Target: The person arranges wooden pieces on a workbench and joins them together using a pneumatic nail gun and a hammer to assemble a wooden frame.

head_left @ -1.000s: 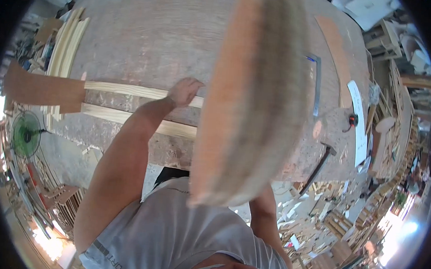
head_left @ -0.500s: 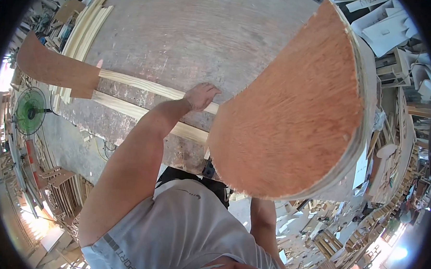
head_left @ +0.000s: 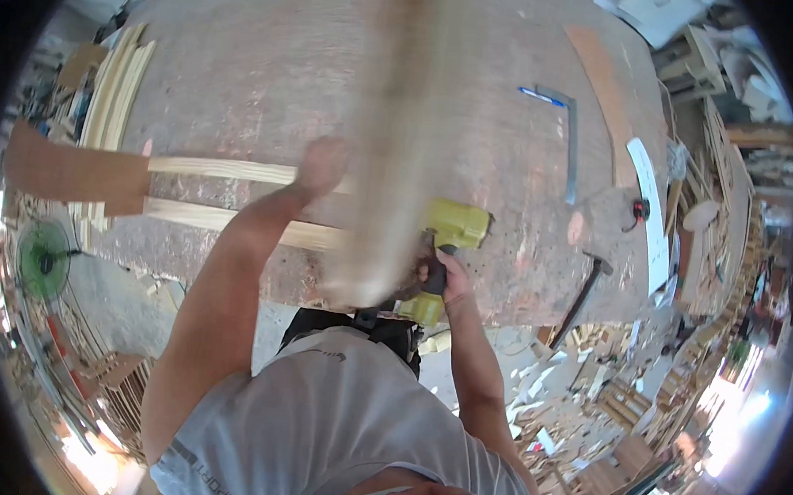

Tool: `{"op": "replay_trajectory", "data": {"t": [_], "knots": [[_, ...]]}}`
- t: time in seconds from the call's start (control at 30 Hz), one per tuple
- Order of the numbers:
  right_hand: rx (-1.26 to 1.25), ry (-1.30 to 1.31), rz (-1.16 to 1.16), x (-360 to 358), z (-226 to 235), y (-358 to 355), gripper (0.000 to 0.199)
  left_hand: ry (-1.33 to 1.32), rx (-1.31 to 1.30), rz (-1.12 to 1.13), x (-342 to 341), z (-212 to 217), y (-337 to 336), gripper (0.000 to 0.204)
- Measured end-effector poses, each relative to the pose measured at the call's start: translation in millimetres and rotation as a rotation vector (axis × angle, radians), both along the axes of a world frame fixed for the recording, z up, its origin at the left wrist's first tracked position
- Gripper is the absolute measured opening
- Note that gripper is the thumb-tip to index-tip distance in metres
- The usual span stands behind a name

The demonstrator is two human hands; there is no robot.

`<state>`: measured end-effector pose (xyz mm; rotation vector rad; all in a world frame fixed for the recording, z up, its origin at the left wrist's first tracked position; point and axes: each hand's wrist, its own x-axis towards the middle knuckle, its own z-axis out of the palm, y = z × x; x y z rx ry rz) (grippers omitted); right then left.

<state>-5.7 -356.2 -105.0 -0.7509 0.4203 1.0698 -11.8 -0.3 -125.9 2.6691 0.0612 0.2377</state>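
Note:
My right hand [head_left: 453,278] is closed round the dark handle of a yellow-green power tool [head_left: 459,224] that looks like a nail gun, at the table's near edge. A thick plywood panel [head_left: 397,132] stands nearly edge-on in front of me, smeared by motion, and hides part of the tool. To its left, my blurred left hand [head_left: 325,163] is over the far one of two pale wooden strips [head_left: 223,167]; its fingers cannot be made out. The near strip [head_left: 238,222] runs parallel to it. A curved brown board [head_left: 81,174] lies across the strips' left ends.
Toward the right of the worktable [head_left: 502,57] lie a metal square [head_left: 572,149], a blue pen [head_left: 542,96], a hammer [head_left: 582,300], a tape measure [head_left: 641,210] and a long white template [head_left: 650,214]. Wood strips [head_left: 116,94] are stacked at left. A green fan [head_left: 44,259] stands beyond.
The plywood panel has swung from showing its broad face to nearly edge-on, leftward, uncovering the right side of the table. My right hand has come into view with the nail gun.

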Motion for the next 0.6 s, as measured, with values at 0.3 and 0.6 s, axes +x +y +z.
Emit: {"op": "replay_trajectory", "data": {"t": [0.3, 0.6], "knots": [[-0.028, -0.128, 0.041, 9, 7, 10, 0.036, 0.061, 0.075, 0.028, 3, 5, 6, 0.032], [-0.011, -0.099, 0.007, 6, 14, 19, 0.035, 0.045, 0.240, 0.301, -13, 11, 2, 0.036]]}}
